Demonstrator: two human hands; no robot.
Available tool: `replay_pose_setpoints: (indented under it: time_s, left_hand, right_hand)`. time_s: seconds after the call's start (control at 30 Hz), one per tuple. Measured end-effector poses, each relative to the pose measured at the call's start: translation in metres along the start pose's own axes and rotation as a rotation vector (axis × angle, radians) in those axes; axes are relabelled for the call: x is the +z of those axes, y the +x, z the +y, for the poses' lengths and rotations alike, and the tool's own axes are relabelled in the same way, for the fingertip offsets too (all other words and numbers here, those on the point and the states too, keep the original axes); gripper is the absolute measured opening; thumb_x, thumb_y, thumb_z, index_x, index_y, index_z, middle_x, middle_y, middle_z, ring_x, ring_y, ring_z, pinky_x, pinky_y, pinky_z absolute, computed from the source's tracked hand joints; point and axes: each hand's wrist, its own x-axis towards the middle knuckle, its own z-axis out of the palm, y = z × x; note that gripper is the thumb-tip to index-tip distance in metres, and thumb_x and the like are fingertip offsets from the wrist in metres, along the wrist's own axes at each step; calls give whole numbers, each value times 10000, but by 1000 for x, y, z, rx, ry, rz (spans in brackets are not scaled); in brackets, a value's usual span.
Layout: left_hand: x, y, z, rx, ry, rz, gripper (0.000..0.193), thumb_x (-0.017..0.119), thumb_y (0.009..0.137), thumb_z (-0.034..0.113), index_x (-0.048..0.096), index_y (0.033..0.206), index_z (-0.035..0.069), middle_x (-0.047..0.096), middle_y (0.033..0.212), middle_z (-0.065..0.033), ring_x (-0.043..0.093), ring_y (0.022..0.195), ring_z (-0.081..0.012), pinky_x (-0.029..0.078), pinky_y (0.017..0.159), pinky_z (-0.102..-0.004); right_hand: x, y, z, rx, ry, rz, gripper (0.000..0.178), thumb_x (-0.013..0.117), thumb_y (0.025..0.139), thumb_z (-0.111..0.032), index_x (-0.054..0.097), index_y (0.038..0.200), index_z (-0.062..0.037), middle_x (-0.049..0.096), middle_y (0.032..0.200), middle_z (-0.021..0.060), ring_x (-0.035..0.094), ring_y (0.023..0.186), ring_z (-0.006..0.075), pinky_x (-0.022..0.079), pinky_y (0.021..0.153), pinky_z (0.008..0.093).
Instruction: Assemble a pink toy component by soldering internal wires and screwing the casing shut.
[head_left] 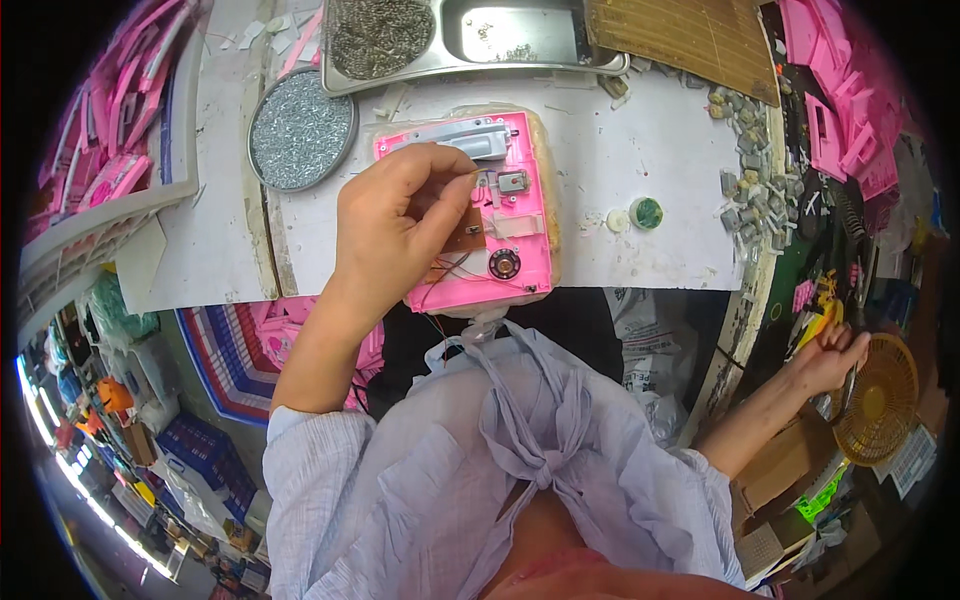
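A pink plastic housing (530, 262) lies open on a padded, plastic-wrapped block (552, 200) at the table's near edge. In it sit a grey metallic battery compartment (475, 138), a small motor (513, 181), a round black speaker (504, 263), a brown circuit board (466, 236) partly covered by my hand, and several thin wires. Above the housing, my left hand (400, 215) is closed in a pinch on what looks like a thin wire, beside the motor. Far to the right, off the table, my right hand (832, 360) is closed around a slim metal tool (850, 388), its kind unclear.
A round dish of screws (303, 130) and a steel tray (490, 62) with small metal parts stand at the back. Loose motors (750, 200) line the right edge. A yellow-brown basket (878, 400) is beside my right hand; pink parts (125, 100) fill a crate at left.
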Motion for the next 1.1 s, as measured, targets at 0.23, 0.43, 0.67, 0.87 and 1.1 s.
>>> replay_pose_setpoints:
  time_s: [0.23,0.43,0.67,0.87,1.1]
  left_hand:
    - [19,5,-5,351,370,32,139,789,766,44,704,875,54,646,901,-61,632,781,-234,481,698,-358]
    - [32,2,-9,285,522,21,158,816,691,104,715,812,111,568,1037,-43,491,940,-278,360,825,-414]
    - [36,3,-3,240,609,15,150,804,678,113,704,790,122,557,1014,-37,485,943,-284,333,809,-434]
    - [36,3,-5,243,606,18,159,800,669,113,699,790,129,554,1013,-36,484,936,-280,331,807,-430]
    - [35,4,-6,255,592,16,158,797,676,122,702,802,128,557,1017,-37,483,936,-276,330,812,-429]
  right_hand:
    - [133,-146,2,108,-13,-543,318,676,936,-161,624,1201,6,649,900,119,575,739,140,470,643,245]
    - [191,-201,11,-26,-194,-1121,305,799,767,-9,674,1045,11,637,746,71,565,598,123,406,539,250]
    - [204,-208,21,-122,-182,-1171,334,823,724,-1,681,1025,-19,606,670,61,551,525,160,405,495,287]
    - [209,-206,22,-169,-177,-1177,321,824,730,-6,684,1019,-24,603,664,59,552,525,161,404,492,285]
    - [211,-206,20,-172,-205,-1184,309,820,736,-4,684,1013,-18,589,651,53,538,519,154,394,487,283]
